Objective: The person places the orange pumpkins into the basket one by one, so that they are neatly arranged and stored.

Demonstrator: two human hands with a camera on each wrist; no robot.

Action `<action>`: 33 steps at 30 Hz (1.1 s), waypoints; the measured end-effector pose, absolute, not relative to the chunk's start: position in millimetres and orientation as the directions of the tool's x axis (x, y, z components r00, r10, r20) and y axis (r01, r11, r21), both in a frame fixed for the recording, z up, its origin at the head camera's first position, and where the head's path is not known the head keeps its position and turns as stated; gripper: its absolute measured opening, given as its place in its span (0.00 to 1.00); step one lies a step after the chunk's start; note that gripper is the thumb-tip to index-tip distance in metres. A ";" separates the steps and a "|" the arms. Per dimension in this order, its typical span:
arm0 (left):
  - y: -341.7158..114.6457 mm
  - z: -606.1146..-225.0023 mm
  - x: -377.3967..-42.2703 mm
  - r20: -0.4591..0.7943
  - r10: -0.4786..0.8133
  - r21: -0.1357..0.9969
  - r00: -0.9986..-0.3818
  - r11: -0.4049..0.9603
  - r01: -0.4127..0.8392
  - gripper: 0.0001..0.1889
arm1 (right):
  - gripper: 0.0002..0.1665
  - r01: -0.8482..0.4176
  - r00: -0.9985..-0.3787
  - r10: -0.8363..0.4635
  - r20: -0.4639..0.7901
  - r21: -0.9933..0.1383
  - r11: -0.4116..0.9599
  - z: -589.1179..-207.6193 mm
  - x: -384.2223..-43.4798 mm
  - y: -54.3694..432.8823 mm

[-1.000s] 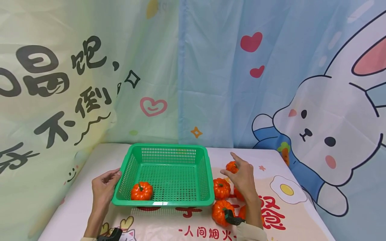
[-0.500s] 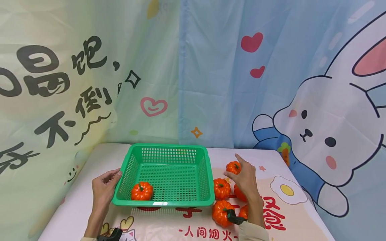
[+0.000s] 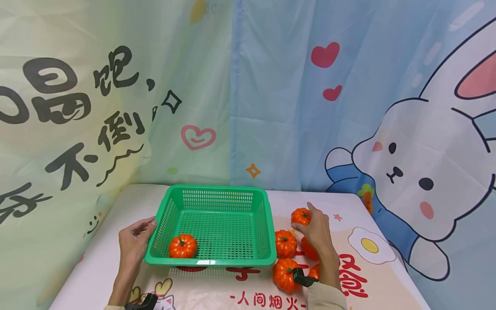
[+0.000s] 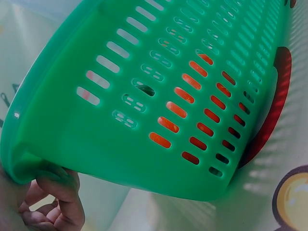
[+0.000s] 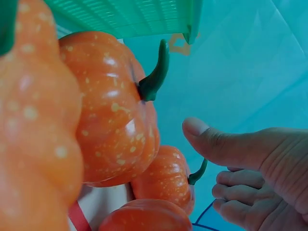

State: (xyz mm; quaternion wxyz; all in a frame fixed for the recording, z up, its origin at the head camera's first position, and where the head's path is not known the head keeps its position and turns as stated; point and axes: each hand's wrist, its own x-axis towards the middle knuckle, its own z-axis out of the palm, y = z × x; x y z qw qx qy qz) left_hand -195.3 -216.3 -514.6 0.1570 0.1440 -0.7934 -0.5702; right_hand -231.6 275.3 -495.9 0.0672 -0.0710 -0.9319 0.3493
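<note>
My left hand [image 3: 133, 243] grips the left rim of a green plastic basket [image 3: 211, 261], its thumb at the rim and fingers curled beneath, as the left wrist view shows. One small orange pumpkin [image 3: 183, 246] with a green stem sits in the basket's near left corner. At the right, my right hand [image 3: 318, 230] is spread beside the farthest loose pumpkin [image 3: 301, 216], thumb and index finger on either side of it. In the right wrist view the thumb [image 5: 221, 147] stands apart from that pumpkin [image 5: 163, 180], and the other fingers are loosely bent.
Several more pumpkins lie right of the basket, including a middle one [image 3: 286, 243], a near one [image 3: 286, 274] and one partly behind the right wrist [image 3: 309, 249]. A printed cloth [image 3: 372, 275] covers the table. A cartoon curtain [image 3: 267, 94] hangs behind it.
My right hand has shifted slightly right and nearer to me, uncovering more of the far pumpkin. Its thumb and index finger have come closer together. The left hand and basket stay put.
</note>
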 end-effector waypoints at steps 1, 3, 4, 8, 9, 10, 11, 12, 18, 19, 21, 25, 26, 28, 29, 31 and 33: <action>-216.2 -514.5 -195.2 0.086 -0.408 0.950 -0.909 0.308 -0.049 0.17 | 0.54 0.093 -0.982 0.180 0.066 -0.658 0.747 -496.1 -231.9 275.3; -216.2 -514.4 -195.2 0.087 -0.409 0.951 -0.908 0.305 -0.046 0.17 | 0.53 0.109 -0.982 0.185 0.047 -0.655 0.748 -497.0 -232.4 275.4; -216.0 -514.5 -195.2 0.087 -0.408 0.952 -0.909 0.304 -0.045 0.17 | 0.53 0.114 -0.982 0.186 0.042 -0.653 0.749 -497.4 -232.4 275.6; -216.1 -514.1 -195.0 0.086 -0.408 0.953 -0.909 0.299 -0.043 0.17 | 0.52 0.123 -0.982 0.187 0.032 -0.642 0.757 -500.0 -234.0 277.5; -216.2 -513.9 -195.1 0.086 -0.407 0.954 -0.909 0.297 -0.043 0.17 | 0.52 0.124 -0.982 0.186 0.030 -0.641 0.757 -500.6 -234.6 278.1; -216.2 -513.6 -195.2 0.086 -0.407 0.954 -0.909 0.296 -0.042 0.17 | 0.52 0.123 -0.982 0.185 0.031 -0.639 0.760 -500.8 -235.1 278.9; -216.2 -513.5 -195.3 0.087 -0.407 0.955 -0.909 0.295 -0.041 0.17 | 0.52 0.123 -0.983 0.183 0.029 -0.637 0.761 -500.9 -235.7 279.7; -216.2 -513.4 -195.3 0.086 -0.407 0.955 -0.910 0.294 -0.042 0.17 | 0.52 0.123 -0.983 0.182 0.027 -0.637 0.761 -500.7 -236.2 280.4; -216.2 -514.4 -194.8 0.082 -0.409 0.955 -0.909 0.292 -0.046 0.17 | 0.51 0.120 -0.985 0.173 0.024 -0.628 0.769 -499.5 -237.9 283.0; -216.3 -514.5 -194.8 0.082 -0.410 0.955 -0.909 0.292 -0.045 0.17 | 0.51 0.120 -0.985 0.173 0.024 -0.626 0.771 -500.0 -238.4 283.4; -216.5 -514.8 -195.0 0.083 -0.411 0.956 -0.908 0.291 -0.044 0.17 | 0.51 0.123 -0.985 0.173 0.020 -0.624 0.772 -501.2 -239.3 283.9; -216.8 -515.2 -195.7 0.086 -0.409 0.957 -0.909 0.288 -0.039 0.17 | 0.51 0.145 -0.984 0.181 -0.007 -0.624 0.767 -504.5 -240.9 286.0; -216.9 -515.3 -195.9 0.086 -0.407 0.958 -0.909 0.285 -0.037 0.17 | 0.51 0.152 -0.983 0.183 -0.015 -0.625 0.766 -505.4 -241.3 286.9; -217.0 -515.5 -196.2 0.086 -0.406 0.958 -0.910 0.284 -0.036 0.17 | 0.51 0.157 -0.983 0.183 -0.023 -0.622 0.767 -506.5 -242.2 288.6; -217.2 -515.5 -196.1 0.085 -0.406 0.958 -0.910 0.285 -0.037 0.17 | 0.51 0.158 -0.983 0.182 -0.026 -0.621 0.768 -506.9 -242.8 289.5; -217.3 -515.5 -196.1 0.087 -0.406 0.958 -0.910 0.286 -0.036 0.17 | 0.51 0.160 -0.983 0.178 -0.032 -0.618 0.770 -507.0 -243.6 290.5; -217.2 -515.4 -196.0 0.089 -0.406 0.957 -0.910 0.287 -0.035 0.17 | 0.51 0.161 -0.984 0.175 -0.037 -0.614 0.773 -507.0 -244.4 291.1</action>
